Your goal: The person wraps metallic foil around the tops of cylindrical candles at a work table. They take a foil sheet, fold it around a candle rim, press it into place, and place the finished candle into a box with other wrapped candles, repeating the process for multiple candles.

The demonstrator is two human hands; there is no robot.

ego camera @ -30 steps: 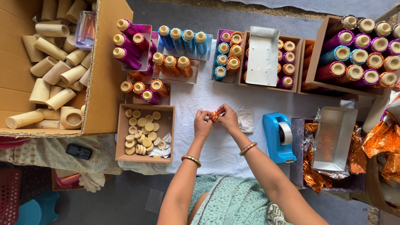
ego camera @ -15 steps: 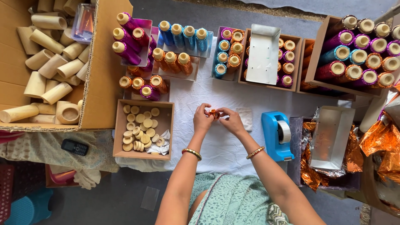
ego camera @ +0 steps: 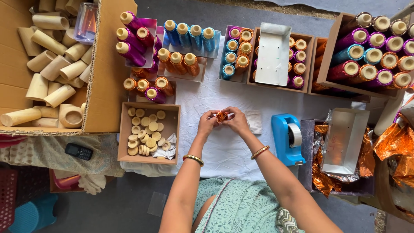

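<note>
1. Holding a small orange foil-wrapped piece [ego camera: 221, 115] between both hands, we are pinching it over the white cloth [ego camera: 224, 151] at the centre of the view.
2. We are closing the fingers of our left hand [ego camera: 208, 123] on its left side, and the fingers of our right hand [ego camera: 236, 121] are gripping its right side; both hands are touching it.
3. We are wearing a bangle on each wrist.
4. At nine o'clock from the hands, a small cardboard box [ego camera: 125, 129] is holding pale round discs [ego camera: 145, 133].
5. At three o'clock, a blue tape dispenser [ego camera: 286, 139] is standing just beside the cloth, with a metal tray [ego camera: 345, 140] and crumpled orange foil [ego camera: 394, 144] farther out.
6. At twelve o'clock, boxes of shiny spools [ego camera: 189, 36] in purple, blue and orange are lining up.
7. At ten o'clock, a large carton [ego camera: 103, 77] is holding plain cardboard tubes [ego camera: 51, 64].
8. At eight o'clock, a black phone [ego camera: 78, 151] is lying on patterned fabric.
</note>
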